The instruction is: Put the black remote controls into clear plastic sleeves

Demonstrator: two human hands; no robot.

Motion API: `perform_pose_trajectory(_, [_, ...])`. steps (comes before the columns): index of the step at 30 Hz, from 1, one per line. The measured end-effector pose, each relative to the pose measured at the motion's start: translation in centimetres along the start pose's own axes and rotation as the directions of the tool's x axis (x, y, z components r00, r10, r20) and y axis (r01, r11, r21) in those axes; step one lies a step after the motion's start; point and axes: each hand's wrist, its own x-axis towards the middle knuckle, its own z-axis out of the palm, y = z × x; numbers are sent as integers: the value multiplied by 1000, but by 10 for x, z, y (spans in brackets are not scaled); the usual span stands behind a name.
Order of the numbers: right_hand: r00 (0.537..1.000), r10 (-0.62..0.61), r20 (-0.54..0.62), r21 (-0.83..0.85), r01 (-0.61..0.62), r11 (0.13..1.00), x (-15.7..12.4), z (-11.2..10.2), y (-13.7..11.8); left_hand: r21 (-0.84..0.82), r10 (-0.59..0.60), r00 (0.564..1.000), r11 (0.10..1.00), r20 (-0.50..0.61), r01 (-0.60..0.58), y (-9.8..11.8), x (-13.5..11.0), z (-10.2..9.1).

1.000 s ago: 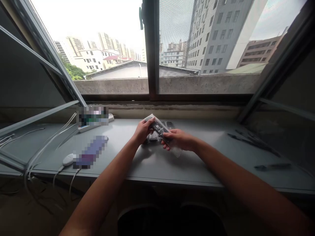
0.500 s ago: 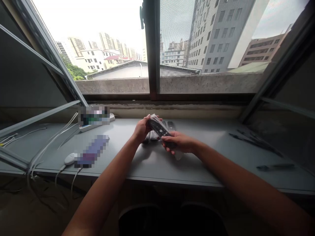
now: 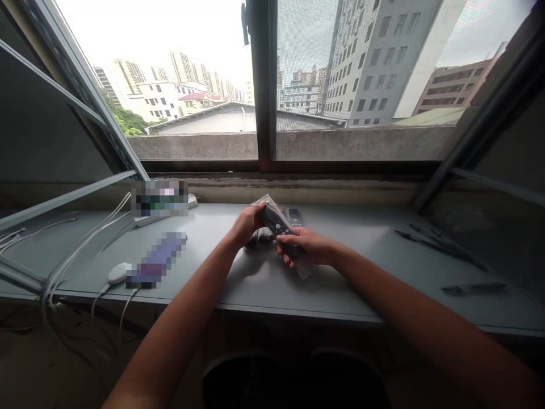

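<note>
A dark remote control (image 3: 276,223) in a clear plastic sleeve is held over the grey sill (image 3: 264,278), in the middle of the view. My left hand (image 3: 246,224) is closed on its far end, where the plastic sticks out. My right hand (image 3: 304,246) grips the near end, fingers wrapped round it. A second dark remote (image 3: 295,216) lies flat on the sill just behind my hands. Some small dark things lie under my left hand; I cannot make them out.
A white power strip (image 3: 164,213) with white cables (image 3: 85,244) runs along the left. A white adapter (image 3: 119,272) and a blurred flat object (image 3: 157,258) lie at the front left. Dark thin tools (image 3: 438,244) lie at the right. An open window frame (image 3: 63,196) juts in at left.
The remote has turned a little in my hands and come slightly lower; the plastic end now stands up at my left fingertips. Both hands have kept their grip.
</note>
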Motion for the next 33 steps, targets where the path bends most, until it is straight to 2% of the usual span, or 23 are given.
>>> perform_pose_trajectory(7, [999, 17, -29, 10, -17, 1000, 0, 1, 0, 39, 39, 998, 999, -53, -37, -3, 1, -2])
perform_pose_trajectory(12, [1000, -15, -15, 14, 15, 1000, -2, 2, -1, 85, 8, 1000, 996, 18, -9, 0, -2, 0])
perform_pose_trajectory(18, [1000, -24, 6, -19, 24, 1000, 0, 0, 2, 128, 68, 997, 990, -22, -64, -3, 1, -5])
perform_pose_trajectory(25, [994, -105, 26, -2, 105, 994, -1, 2, 1, 168, 86, 996, 982, 4, -85, -1, -3, 0])
perform_pose_trajectory(33, [998, -68, -11, -56, 67, 996, -1, 2, 1, 242, 113, 991, 962, 72, -128, -2, -6, 5])
